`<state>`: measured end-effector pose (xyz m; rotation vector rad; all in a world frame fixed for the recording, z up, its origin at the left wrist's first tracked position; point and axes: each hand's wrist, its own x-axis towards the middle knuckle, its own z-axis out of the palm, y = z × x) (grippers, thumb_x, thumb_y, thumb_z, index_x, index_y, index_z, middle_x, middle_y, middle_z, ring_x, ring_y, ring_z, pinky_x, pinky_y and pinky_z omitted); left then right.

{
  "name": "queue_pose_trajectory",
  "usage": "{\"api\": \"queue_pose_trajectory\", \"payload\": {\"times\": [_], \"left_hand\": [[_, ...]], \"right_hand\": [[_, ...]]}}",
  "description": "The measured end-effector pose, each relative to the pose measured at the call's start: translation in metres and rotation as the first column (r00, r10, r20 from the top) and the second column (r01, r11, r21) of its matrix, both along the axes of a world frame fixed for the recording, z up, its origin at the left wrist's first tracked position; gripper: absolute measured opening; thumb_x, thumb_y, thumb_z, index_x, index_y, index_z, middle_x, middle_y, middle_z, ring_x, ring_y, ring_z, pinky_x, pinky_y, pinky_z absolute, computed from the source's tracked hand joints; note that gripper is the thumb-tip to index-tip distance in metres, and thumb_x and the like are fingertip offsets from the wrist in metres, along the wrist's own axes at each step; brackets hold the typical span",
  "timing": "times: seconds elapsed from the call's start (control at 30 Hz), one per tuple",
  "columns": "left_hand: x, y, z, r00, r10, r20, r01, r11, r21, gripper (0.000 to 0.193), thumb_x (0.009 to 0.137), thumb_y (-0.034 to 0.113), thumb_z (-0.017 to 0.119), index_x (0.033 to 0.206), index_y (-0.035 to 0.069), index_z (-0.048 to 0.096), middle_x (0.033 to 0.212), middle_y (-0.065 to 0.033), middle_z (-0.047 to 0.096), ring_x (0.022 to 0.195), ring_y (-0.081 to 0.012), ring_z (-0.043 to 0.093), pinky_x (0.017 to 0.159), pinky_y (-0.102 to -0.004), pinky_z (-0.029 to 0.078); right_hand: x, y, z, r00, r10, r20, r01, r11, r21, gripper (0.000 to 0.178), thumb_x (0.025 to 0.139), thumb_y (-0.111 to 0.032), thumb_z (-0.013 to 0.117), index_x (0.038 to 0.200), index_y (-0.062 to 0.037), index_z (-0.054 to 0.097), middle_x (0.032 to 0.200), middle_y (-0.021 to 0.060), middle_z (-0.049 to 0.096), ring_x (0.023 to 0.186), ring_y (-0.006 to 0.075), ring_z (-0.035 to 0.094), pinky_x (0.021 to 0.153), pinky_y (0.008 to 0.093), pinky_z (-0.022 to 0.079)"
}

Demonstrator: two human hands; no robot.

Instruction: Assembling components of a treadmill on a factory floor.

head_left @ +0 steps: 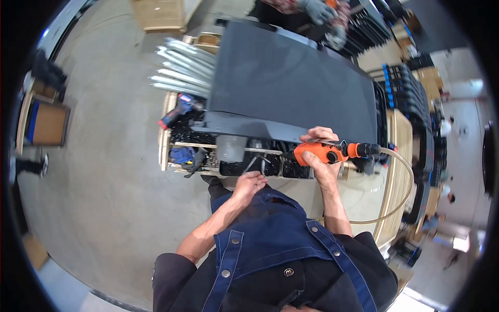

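My right hand (323, 165) is wrapped round an orange air tool (317, 154), whose dark nose points left and whose rear end joins a pale hose (411, 182). To its left, my left hand (251, 184) is half closed, with thumb and fingers together at the near edge of a black parts bin (234, 168). Anything pinched there is too small to make out. A thin pale strip or tool (252, 162) lies just beyond those fingers. Past both hands stretches a large dark grey panel (291, 78) with a folded front edge.
Silvery tubes (184, 67) stick out left of the panel. A cordless drill (176, 111) rests on the wooden-framed bench, above blue cloth or gloves (182, 155). Across the panel a co-worker's gloved hand (317, 10) shows. Wooden boards (395, 171) and stacked black parts stand at right.
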<state>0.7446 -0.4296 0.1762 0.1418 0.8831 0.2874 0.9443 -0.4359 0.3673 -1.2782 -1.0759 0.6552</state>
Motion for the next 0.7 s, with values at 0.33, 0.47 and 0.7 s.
{"api": "queue_pose_trajectory", "payload": {"times": [0.33,0.47,0.7], "left_hand": [[0.188,-0.075,-0.099,0.943,-0.241,-0.229,0.241,0.97,-0.027,0.033,0.106,0.012,0.046,0.133,-0.005,0.05,0.119,-0.0191,0.066,0.113,-0.0312,0.068,0.092,-0.0394,0.058],[0.249,-0.107,-0.165,0.923,-0.263,-0.281,0.238,0.964,-0.121,0.033,0.104,0.013,0.05,0.135,0.003,0.052,0.124,-0.0162,0.065,0.113,-0.0304,0.066,0.092,-0.0432,0.056],[0.256,-0.102,-0.226,0.736,-0.31,-0.602,0.449,0.889,0.092,0.034,0.102,0.016,0.05,0.135,0.006,0.054,0.113,-0.0146,0.071,0.08,-0.0275,0.071,0.064,-0.0387,0.058]], "right_hand": [[0.185,-0.179,-0.042,0.885,-0.409,-0.222,0.37,0.908,-0.196,0.046,0.078,0.004,0.079,0.118,-0.0017,0.057,0.111,0.0121,0.066,0.099,0.0237,0.07,0.09,0.04,0.058],[0.244,-0.239,-0.05,0.841,-0.492,-0.224,0.433,0.861,-0.266,0.039,0.078,0.002,0.078,0.112,-0.0015,0.06,0.105,0.01,0.066,0.097,0.0209,0.069,0.087,0.0366,0.058],[0.293,-0.306,-0.063,0.761,-0.591,-0.267,0.453,0.779,-0.433,0.044,0.077,-0.001,0.078,0.117,0.0013,0.061,0.106,0.0102,0.069,0.095,0.0184,0.07,0.089,0.0358,0.057]]}}
